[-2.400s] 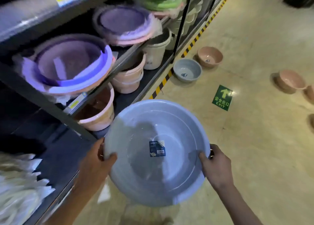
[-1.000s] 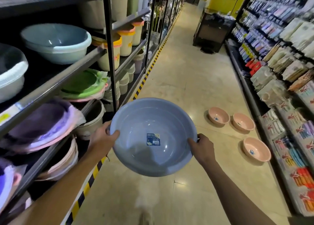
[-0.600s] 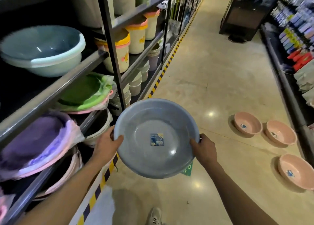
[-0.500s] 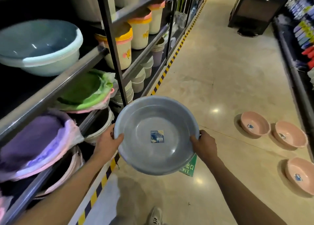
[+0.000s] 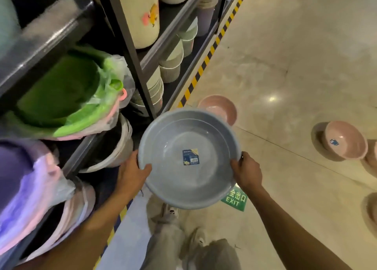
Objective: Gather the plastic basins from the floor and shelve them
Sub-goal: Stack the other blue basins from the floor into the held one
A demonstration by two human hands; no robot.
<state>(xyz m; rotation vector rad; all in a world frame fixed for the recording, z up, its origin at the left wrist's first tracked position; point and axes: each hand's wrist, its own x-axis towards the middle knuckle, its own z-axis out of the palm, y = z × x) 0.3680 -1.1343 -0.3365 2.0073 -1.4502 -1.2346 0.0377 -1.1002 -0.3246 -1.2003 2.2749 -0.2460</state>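
A big dark shelf stands on the left, full of tubs and buckets. The shiny tan floor fills the right side. A yellow and black stripe runs along the floor beside the shelf.

On the shelf sits a green basin in a clear bag, on top of a pink one. Nearer and lower is a purple basin, blurry. Higher up and farther along is a cream bucket with a little picture on it.

In the middle, held up in the air, is the blue-grey basin. It is round, smooth and a bit shiny inside, with a wide rim. A small blue sticker sits flat on its bottom. It tips a little toward the person.

The left hand grips the rim on the left side, thumb inside. The right hand grips the rim on the right side.

On the floor, one pink basin peeks out just past the far edge of the held basin. Another pink basin sits far right, with a small sticker inside. A green exit sign lies on the floor, near the right hand.
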